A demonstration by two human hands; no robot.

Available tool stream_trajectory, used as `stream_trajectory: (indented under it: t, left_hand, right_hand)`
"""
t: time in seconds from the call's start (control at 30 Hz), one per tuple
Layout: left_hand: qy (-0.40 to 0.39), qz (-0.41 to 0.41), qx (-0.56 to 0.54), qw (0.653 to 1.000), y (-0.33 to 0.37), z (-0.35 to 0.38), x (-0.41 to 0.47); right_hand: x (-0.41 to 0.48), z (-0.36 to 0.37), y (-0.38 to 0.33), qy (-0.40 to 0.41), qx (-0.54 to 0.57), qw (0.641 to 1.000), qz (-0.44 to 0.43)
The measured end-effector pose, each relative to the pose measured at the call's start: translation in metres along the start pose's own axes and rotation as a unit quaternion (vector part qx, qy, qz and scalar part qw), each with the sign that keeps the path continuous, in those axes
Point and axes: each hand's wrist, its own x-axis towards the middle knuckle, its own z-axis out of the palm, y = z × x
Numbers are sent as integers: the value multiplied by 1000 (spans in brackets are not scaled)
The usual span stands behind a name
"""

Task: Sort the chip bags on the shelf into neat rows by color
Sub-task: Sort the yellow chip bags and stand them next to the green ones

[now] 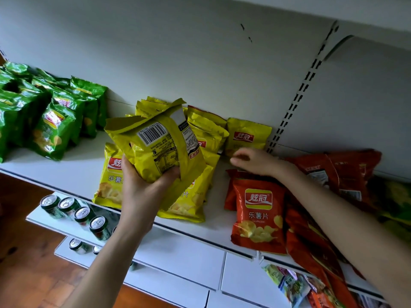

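My left hand point(142, 187) is gripping a glossy, crinkled yellow bag point(155, 147), barcode side out, above the yellow pile point(109, 187) on the white shelf point(75, 167). My right hand point(251, 161) is hovering with relaxed fingers point(239, 161), holding nothing, behind the red bags point(259, 214).

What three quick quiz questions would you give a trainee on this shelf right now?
1. True or false: the left hand holds a yellow bag with its barcode showing.
2. Where are the green bags? A, at the left end of the shelf; B, at its right end; C, on the floor.
3. What stands on the lower shelf?
Key: 1 true; 2 A; 3 cans.
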Motion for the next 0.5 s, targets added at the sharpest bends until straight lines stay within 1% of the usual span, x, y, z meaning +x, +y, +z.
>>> stream_trajectory:
  t: [0.07,0.13,0.2,0.3,0.4,0.5]
  left_hand:
    - [-5,-5,-4,1000,-1,2,0]
    - [-13,-9,-8,1000,-1,6,-1]
    - [-18,-8,-13,1000,-2,9,-1]
    - [-23,-11,-30,999,-3,11,-1]
    - [-23,-15,-36,999,-2,14,-3]
    - [-24,-12,-28,999,-4,17,-4]
  right_hand:
    - [-6,16,-3,-71,-85,994,22]
    - [-10,29,-2,-90,-171,980,35]
    - [-13,38,1,-66,-225,972,27]
    - [-19,48,14,6,-267,964,-11]
    - [-24,54,27,52,-288,955,-42]
    - [-28,57,36,74,-295,951,-60]
